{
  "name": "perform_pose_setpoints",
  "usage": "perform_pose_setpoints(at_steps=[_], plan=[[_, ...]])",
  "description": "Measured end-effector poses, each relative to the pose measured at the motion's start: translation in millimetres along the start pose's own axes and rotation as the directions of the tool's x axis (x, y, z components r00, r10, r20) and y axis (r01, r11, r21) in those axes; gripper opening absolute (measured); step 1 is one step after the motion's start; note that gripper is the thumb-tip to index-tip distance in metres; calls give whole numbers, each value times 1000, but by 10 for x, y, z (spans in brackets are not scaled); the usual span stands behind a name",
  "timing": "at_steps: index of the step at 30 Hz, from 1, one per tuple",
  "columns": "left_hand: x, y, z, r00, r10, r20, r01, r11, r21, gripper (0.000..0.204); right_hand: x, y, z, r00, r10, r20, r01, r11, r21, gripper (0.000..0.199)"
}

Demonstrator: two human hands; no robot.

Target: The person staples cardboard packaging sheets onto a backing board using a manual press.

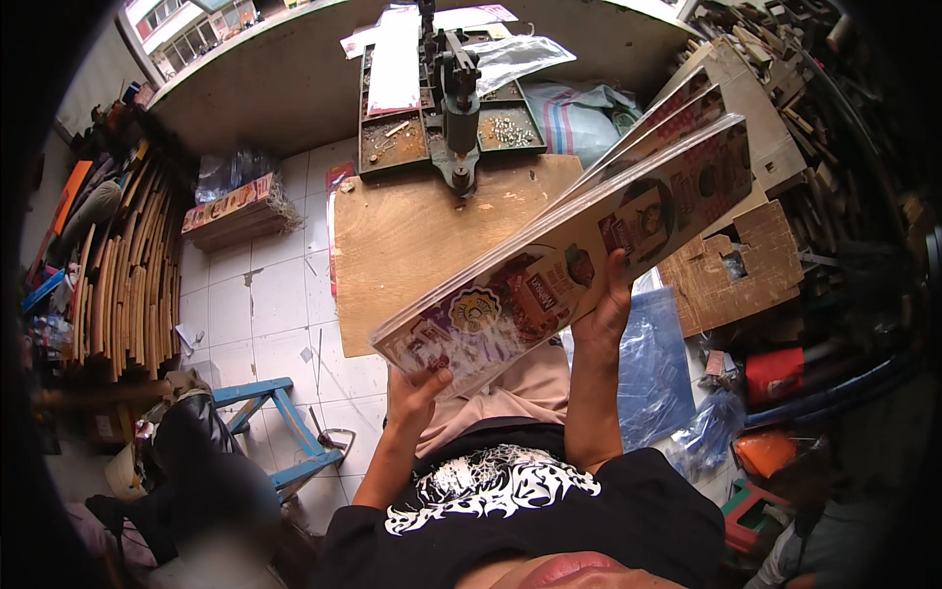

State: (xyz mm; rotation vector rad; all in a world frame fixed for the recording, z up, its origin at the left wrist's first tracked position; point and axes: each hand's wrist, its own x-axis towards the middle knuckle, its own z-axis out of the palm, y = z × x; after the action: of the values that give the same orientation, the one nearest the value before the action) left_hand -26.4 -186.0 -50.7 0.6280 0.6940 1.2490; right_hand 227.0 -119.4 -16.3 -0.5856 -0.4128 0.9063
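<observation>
We hold a stack of long printed cards (579, 245) above the wooden board (412, 236), left hand (417, 393) gripping the near end, right hand (606, 304) propping underneath so it won't sag.

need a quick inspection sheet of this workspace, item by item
surface: wooden board, mostly bare, a few small bits on it
job's things: stack of long printed cardboard sheets, held up and tilted above the lap
clutter: metal press with trays of small parts; cardboard scraps; blue plastic bag
grippers: left hand holds the stack's near end; right hand supports it from below
cables: nothing seen
surroundings: tiled floor, wooden strips, blue stool
</observation>
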Motion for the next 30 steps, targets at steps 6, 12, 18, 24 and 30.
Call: perform_pose_setpoints(at_steps=[6, 12, 18, 24, 30], plan=[[62, -157, -25, 991, -2, -137, -5, 999, -53, 56, -109, 7, 4, 1000, 28, -3, -28, 998, -65, 68], [-105, -168, -353, 982, 72, -176, -66, 997, 36, 82, -281, 222, 154, 998, 20, -51, -25, 995, -92, 63], [-443, -48, -979, 971, 176, -160, -136, 962, 237, 84, -578, 376, 552, 979, 201, 14, -202, 978, 42, 48], [-501, -199, -900, 953, 121, -277, -93, 989, 114, 81, -507, 325, 528, 961, 271, 50, -275, 954, 124, 48], [-394, -241, -685, 970, 78, -232, -43, 987, 153, 79, -330, 170, 352, 969, 247, 10, -245, 954, 174, 50]])
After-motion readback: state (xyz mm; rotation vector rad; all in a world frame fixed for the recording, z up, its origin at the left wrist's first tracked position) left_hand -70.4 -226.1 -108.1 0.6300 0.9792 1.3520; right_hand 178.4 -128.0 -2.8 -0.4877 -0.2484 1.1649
